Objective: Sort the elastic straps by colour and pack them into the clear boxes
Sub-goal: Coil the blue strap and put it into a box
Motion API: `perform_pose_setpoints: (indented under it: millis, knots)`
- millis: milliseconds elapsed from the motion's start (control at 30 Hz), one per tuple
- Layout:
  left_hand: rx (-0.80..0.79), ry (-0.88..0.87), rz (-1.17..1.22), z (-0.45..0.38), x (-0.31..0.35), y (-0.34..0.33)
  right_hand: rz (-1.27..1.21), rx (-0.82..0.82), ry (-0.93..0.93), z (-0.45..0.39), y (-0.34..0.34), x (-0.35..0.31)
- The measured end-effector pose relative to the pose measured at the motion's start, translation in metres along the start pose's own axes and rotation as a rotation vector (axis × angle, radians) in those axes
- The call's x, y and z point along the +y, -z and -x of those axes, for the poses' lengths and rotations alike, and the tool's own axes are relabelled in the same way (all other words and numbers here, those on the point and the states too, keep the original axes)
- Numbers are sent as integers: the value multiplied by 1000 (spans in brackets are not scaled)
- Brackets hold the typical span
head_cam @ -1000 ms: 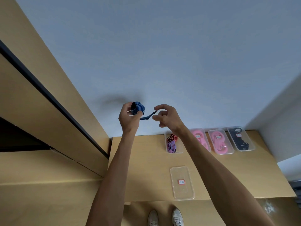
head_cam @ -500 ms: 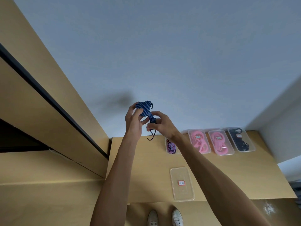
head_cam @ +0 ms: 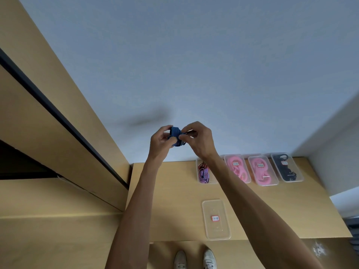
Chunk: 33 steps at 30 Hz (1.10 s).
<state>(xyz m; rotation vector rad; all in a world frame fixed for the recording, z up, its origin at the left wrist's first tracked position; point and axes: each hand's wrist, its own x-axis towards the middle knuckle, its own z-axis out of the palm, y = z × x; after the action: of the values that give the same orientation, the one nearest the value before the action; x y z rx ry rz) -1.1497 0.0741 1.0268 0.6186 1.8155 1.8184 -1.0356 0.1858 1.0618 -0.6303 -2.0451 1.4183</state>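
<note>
Both hands share the grip: left hand (head_cam: 160,141) and right hand (head_cam: 198,139) pinch a coiled, ribbed blue striped strap (head_cam: 176,137) raised above the wooden surface (head_cam: 174,191), where a flat, clear rectangular box (head_cam: 216,219) lies with a red-edged label.

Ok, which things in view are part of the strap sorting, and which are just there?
Job:
blue striped strap, held by left hand and right hand
empty clear box
box with purple and red straps
two pink-strap boxes
black-strap box

Just there:
wooden table
white shoes
</note>
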Motion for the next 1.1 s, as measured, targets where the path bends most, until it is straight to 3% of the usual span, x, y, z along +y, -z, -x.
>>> perform_pose_setpoints:
  millis: [200, 333, 633, 933, 1033, 1100]
  knots:
    - [-176, 104, 215, 6, 3, 6, -297, -41, -148, -8, 12, -5]
    - [-156, 134, 225, 9, 10, -2, -497, 6, -318, -10, 10, -3]
    - [-118, 84, 301, 6, 15, -15, -518, 117, -275, -7, 12, -6]
    - [-166, 45, 616, 11, 23, -25, -843, 242, -573, -15, 9, -21]
    - [-188, 69, 598, 11, 22, -24, -807, 258, -601, -17, 10, -20]
    - [-182, 74, 456, 10, 22, -24, -700, 258, -584, -19, 12, -17]
